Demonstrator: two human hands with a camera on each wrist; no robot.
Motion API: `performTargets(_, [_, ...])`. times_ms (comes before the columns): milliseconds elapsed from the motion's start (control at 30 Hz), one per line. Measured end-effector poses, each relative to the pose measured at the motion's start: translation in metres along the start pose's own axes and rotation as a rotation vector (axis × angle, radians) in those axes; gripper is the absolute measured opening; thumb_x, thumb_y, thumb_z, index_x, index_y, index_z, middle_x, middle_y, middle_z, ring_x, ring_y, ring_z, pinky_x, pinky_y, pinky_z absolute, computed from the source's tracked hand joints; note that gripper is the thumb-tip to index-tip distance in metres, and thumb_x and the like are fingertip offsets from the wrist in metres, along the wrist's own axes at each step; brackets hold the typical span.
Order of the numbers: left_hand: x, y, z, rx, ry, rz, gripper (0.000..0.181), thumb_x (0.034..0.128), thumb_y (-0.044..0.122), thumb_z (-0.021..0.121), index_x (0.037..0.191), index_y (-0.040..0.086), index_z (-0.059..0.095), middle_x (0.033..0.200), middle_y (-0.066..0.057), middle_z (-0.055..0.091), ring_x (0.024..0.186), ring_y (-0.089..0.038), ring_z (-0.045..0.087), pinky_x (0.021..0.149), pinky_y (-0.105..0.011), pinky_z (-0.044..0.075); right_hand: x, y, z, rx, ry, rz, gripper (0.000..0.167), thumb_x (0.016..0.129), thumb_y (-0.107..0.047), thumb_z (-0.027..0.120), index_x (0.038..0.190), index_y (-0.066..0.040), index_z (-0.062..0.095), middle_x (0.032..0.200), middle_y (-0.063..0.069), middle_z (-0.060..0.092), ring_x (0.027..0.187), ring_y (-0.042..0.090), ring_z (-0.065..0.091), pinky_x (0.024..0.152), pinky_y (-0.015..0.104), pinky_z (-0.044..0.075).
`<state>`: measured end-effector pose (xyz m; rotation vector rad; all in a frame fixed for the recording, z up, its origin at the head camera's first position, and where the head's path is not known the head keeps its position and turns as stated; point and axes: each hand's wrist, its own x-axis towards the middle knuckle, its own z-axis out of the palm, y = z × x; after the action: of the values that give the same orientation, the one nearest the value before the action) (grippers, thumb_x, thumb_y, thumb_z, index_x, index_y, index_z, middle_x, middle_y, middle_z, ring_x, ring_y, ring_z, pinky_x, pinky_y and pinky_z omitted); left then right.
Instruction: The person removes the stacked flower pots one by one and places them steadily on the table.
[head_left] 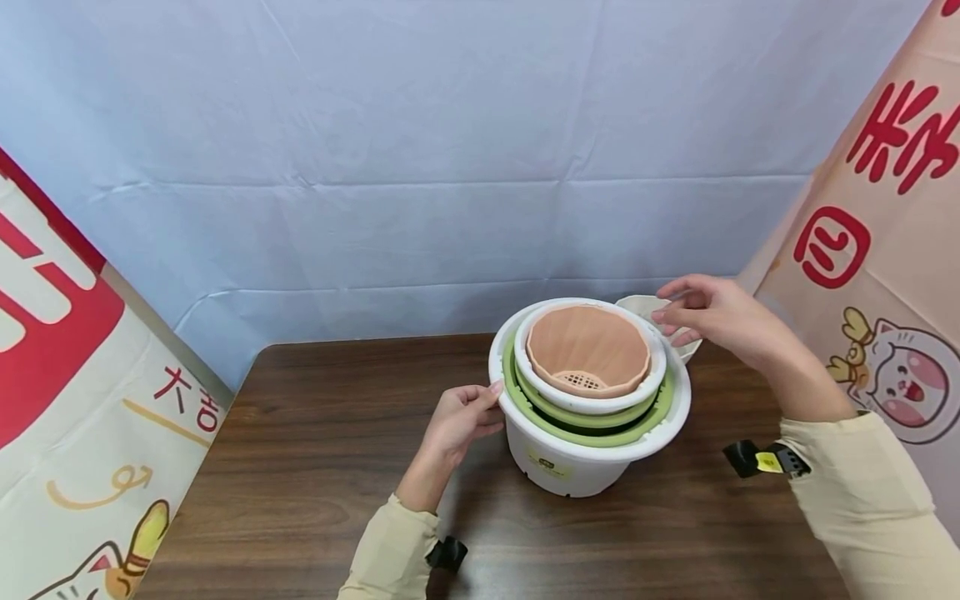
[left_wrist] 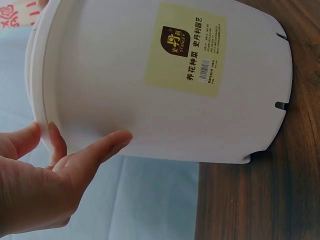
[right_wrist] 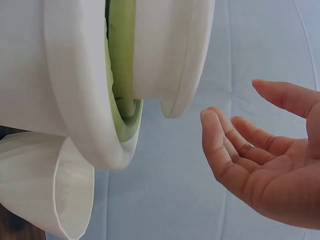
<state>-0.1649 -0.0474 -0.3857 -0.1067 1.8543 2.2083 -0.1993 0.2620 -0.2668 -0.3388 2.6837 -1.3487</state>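
A large white pot (head_left: 570, 467) with a yellow label stands upright on the table, holding green pots (head_left: 555, 425), a smaller white pot (head_left: 657, 367) and a peach pot (head_left: 588, 346) nested inside one another. My left hand (head_left: 459, 421) pinches the large pot's rim at its left side; in the left wrist view the thumb and fingers (left_wrist: 112, 145) meet that rim. Above the stack's right side, my right hand (head_left: 705, 312) hangs with relaxed fingers, holding nothing. The right wrist view shows this hand (right_wrist: 270, 165) apart from the rims.
A cream pot (head_left: 639, 305) stands behind the stack at its right, partly hidden by it; the right wrist view shows its mouth (right_wrist: 75, 190). Pale blue cloth (head_left: 337, 233) hangs behind the wooden table (head_left: 322, 450). Printed banners hang at both sides.
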Motion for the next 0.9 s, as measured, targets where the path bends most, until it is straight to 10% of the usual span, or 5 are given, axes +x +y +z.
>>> performTargets(900, [0.001,-0.002,0.0,-0.022,0.001,-0.002,0.02,0.091,0.015,0.058,0.088,-0.005,0.059,0.076,-0.002,0.062,0.07,-0.012,0.063,0.075,-0.041,0.053,0.013,-0.005,0.021,-0.118,-0.068,0.081,0.056,0.08,-0.01,0.069,0.122,0.008,0.037,0.084,0.01,0.053,0.062,0.017,0.05,0.052,0.03,0.048])
